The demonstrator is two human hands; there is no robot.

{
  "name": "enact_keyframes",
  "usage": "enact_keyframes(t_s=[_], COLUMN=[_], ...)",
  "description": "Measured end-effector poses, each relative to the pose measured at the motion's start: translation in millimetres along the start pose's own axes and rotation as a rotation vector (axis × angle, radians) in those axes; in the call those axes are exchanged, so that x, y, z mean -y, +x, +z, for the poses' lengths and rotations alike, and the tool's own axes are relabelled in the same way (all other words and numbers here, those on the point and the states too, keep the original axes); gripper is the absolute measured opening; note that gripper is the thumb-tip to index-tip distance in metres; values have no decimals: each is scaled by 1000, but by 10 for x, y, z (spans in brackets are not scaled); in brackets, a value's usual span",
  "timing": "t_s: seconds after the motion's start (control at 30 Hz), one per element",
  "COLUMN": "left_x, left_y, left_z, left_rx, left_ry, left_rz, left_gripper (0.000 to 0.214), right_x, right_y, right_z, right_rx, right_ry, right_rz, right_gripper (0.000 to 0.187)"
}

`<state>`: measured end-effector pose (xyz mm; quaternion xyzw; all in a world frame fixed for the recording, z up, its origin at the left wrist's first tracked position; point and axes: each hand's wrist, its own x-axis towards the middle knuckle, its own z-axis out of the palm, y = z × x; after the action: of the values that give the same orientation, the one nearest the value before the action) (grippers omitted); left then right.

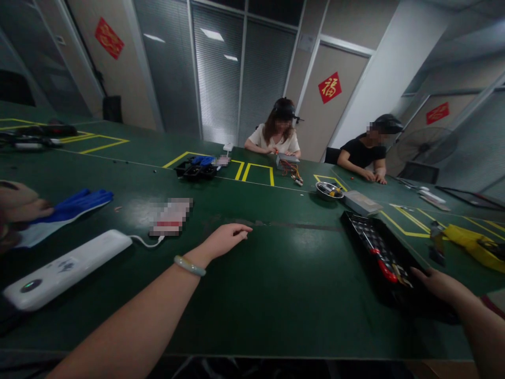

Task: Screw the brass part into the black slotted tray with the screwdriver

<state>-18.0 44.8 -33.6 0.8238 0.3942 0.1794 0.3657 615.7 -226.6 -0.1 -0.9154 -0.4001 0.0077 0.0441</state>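
My left hand point(224, 241) hovers over or rests on the green table near its middle; I cannot tell whether it touches. Its fingers point right, loosely stretched with the tips a little apart, and nothing shows in them. On the right, my right hand point(445, 286) grips the near right edge of a long black tray point(414, 239), thumb over the rim. The tray lies slantwise and holds red-handled pliers point(384, 267) and other small tools. Its near end is dark and partly behind my hand.
At left are a white power bank-like device point(69, 271), a cable, a phone point(172, 216) and blue gloves point(79, 205). Beyond the tray stand a grey box point(362, 203) and a metal bowl point(330, 191). A yellow pouch point(471, 243) lies right. Two people sit opposite.
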Motion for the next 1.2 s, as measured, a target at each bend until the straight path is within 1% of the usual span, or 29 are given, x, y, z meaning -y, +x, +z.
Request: enact_keyframes(t_s=[0.1,0.2,0.27,0.37,0.43,0.53,0.6,0.7,0.8,0.9,0.97,1.03,1.1,1.2], left_x=[8,0,-14,-24,-9,27,38,20,-1,13,37,60,74,79], left_y=[7,15,16,16,17,24,28,28,28,34,45,61,80,107], left_z=[-4,3,10,21,26,32,37,50,63,59,44,28,18,21], left_rx=[2,-6,-16,-23,-25,-39,-58,-101,-211,-362,-418,-438,-441,-427], left_ry=[4,-3,-13,-29,-40,-47,-54,-100,-178,-188,-163,-147,-141,-143], left_rz=[-4,-1,6,13,15,21,34,61,81,93,85,61,34,-15], left_gripper=[44,44,44,43,43,43,44,48,54,55,53,52,53,53], right_x=[133,332,508,846,1128,1641,2027,2614,3133,3521,3695,3802,3843,3805], right_y=[-65,-189,-300,-511,-674,-907,-1036,-1181,-1264,-1282,-1270,-1255,-1249,-1262], right_z=[-43,-68,-91,-155,-202,-232,-204,-97,34,140,195,248,300,363], right_rx=[59,100,99,73,65,65,71,90,115,140,155,162,166,167], right_ry=[73,139,162,187,201,219,234,268,307,338,360,384,408,427], right_rz=[28,56,89,75,21,-86,-164,-276,-388,-458,-478,-484,-481,-456], right_gripper=[40,32,27,29,31,34,36,36,35,35,35,35,34,33])
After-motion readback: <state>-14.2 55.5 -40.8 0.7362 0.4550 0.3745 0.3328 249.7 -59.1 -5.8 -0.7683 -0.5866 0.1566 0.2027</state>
